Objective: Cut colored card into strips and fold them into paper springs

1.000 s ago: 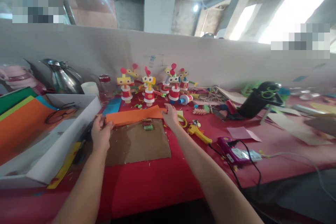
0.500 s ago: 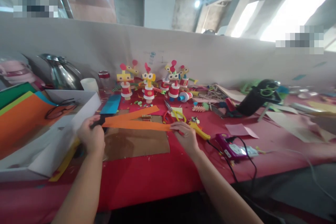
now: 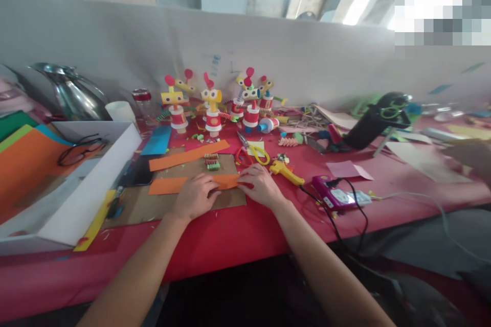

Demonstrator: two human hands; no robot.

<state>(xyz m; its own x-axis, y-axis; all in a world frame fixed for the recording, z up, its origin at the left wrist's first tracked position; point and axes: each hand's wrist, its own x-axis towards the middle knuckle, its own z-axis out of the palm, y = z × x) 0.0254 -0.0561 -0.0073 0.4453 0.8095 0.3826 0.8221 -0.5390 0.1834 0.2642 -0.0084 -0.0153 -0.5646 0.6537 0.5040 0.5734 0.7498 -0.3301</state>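
An orange paper strip (image 3: 164, 186) lies across the brown cardboard (image 3: 134, 207). My left hand (image 3: 197, 195) presses on its middle, fingers bent together over the paper. At its right end my right hand (image 3: 259, 184) pinches the paper between thumb and fingers. Behind it, a second orange strip (image 3: 187, 155) lies at a slant, untouched. Small folded striped paper pieces (image 3: 211, 162) sit between the strips. Scissors (image 3: 258, 154) with red and yellow handles rest just behind my right hand, and a yellow glue gun (image 3: 287, 172) lies to its right.
Paper-cup figures (image 3: 213, 120) stand at the back. A white box (image 3: 103, 163) with coloured paper and glasses is at the left, beside a phone (image 3: 140, 171). To the right are a purple power strip (image 3: 333, 194) with cables and a black holder (image 3: 368, 125). Another person's hand (image 3: 470, 156) shows at far right.
My left hand has let go of a dark object and moved right onto the front strip. The two orange strips now lie apart. The head view has tilted down slightly.
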